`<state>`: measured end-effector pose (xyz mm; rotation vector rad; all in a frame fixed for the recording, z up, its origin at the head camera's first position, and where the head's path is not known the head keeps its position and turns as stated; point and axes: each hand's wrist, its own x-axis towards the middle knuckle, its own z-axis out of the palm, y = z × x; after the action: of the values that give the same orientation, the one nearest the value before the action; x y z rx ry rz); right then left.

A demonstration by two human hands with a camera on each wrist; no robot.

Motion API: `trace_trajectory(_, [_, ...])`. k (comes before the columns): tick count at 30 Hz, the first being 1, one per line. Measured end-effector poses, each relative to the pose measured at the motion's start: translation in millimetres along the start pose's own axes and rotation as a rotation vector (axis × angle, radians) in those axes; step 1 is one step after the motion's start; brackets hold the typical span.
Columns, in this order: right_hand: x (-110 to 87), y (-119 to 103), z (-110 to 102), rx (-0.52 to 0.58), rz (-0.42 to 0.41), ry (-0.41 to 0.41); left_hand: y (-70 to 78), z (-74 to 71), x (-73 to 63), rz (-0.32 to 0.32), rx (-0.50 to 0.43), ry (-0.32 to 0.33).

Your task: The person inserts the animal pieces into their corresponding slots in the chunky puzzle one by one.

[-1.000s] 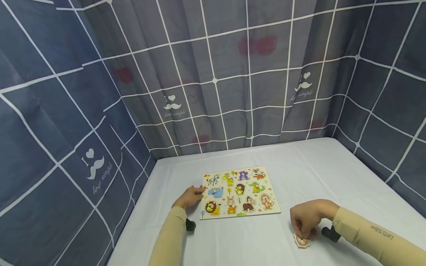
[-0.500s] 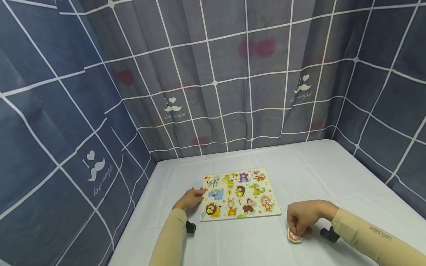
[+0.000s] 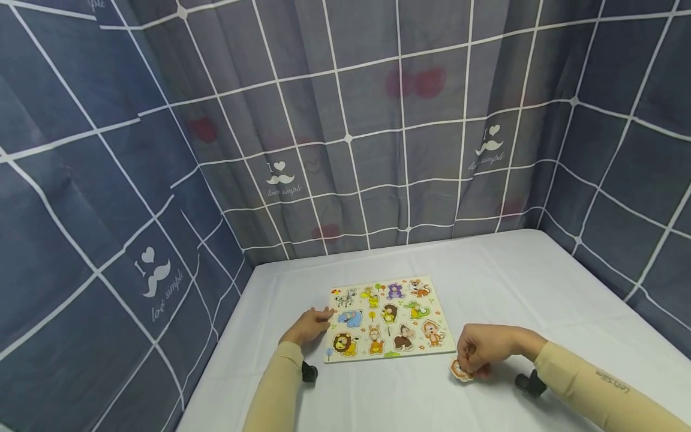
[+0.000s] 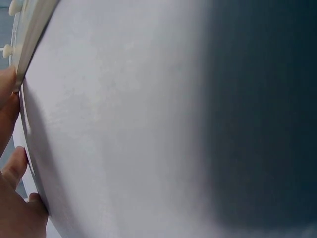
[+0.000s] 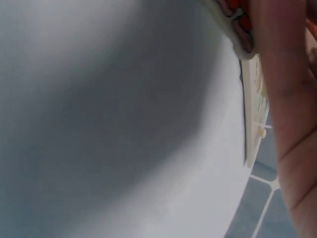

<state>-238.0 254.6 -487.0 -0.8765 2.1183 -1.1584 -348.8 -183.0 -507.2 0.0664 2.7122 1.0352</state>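
Observation:
A flat wooden peg puzzle board (image 3: 356,356) with several animal pictures, among them a lion, an elephant and a crocodile, lies on the white table. Small knobs stand up from it in the left wrist view. My left hand (image 3: 309,326) rests at the board's left edge, its fingertips (image 4: 19,157) touching near the rim. Just off the board's lower right corner, my right hand (image 3: 480,351) pinches an orange and white puzzle piece (image 3: 460,371), partly covered by the fingers. In the right wrist view the piece (image 5: 237,29) shows beside a finger, low over the cloth.
White cloth covers the table (image 3: 378,396). Dark curtains (image 3: 372,180) with white grid lines hang behind it and along both sides. A small black device (image 3: 309,372) sits under the left wrist, and another black device (image 3: 531,384) under the right.
My right hand has moved left and slightly away from me with the puzzle piece, closer to the board's lower right corner. The left hand keeps its place at the board's edge.

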Motion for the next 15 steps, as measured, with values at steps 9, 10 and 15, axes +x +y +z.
trace_trajectory(9, [7.7,17.2,-7.8,0.157,0.021,0.209,0.6,-0.7,-1.5,-0.002,-0.002,-0.002])
trace_trajectory(10, [8.3,18.8,-9.0,0.161,0.022,0.223,0.6,-0.7,-1.4,-0.001,-0.002,-0.002])
trace_trajectory(15, [10.3,23.8,-12.2,0.199,0.018,0.248,0.8,-1.5,-1.1,0.003,-0.006,-0.002])
